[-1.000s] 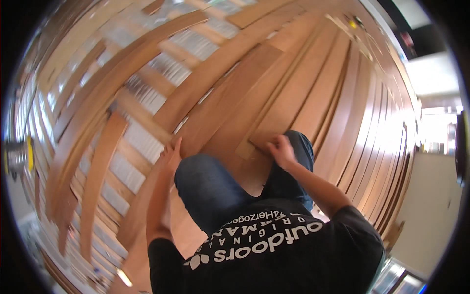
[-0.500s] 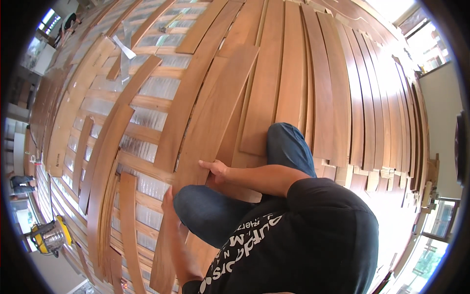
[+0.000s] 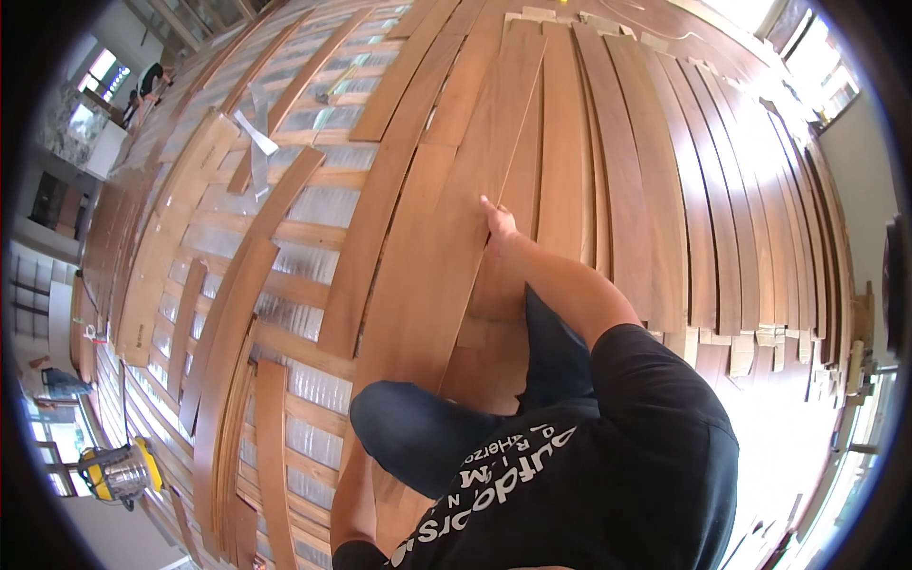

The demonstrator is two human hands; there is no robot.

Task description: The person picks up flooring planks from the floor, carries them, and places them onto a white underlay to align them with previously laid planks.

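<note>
A long brown wooden floorboard [image 3: 465, 204] runs away from my knees, lying slantwise over the boards beside and beneath it. My right hand [image 3: 500, 224] grips its right edge, thumb on the top face and the other fingers mostly hidden at the side. My left forearm reaches forward under my left knee, which hides the left hand and its fingers. Just left of the held board lies another floorboard [image 3: 385, 204], with a narrow dark gap along its edge.
Wooden battens [image 3: 309, 342] over silvery sheeting spread to the left, with loose boards [image 3: 223, 380] across them. Rows of stacked boards [image 3: 655, 190] fill the right. A yellow-and-silver vacuum cleaner [image 3: 122, 470] stands at lower left. Another person [image 3: 152, 81] bends down at far left.
My right hand has moved forward and right along the board's edge. The board's far end has swung right. My left hand, seen beside the knee before, has gone out of sight beneath it.
</note>
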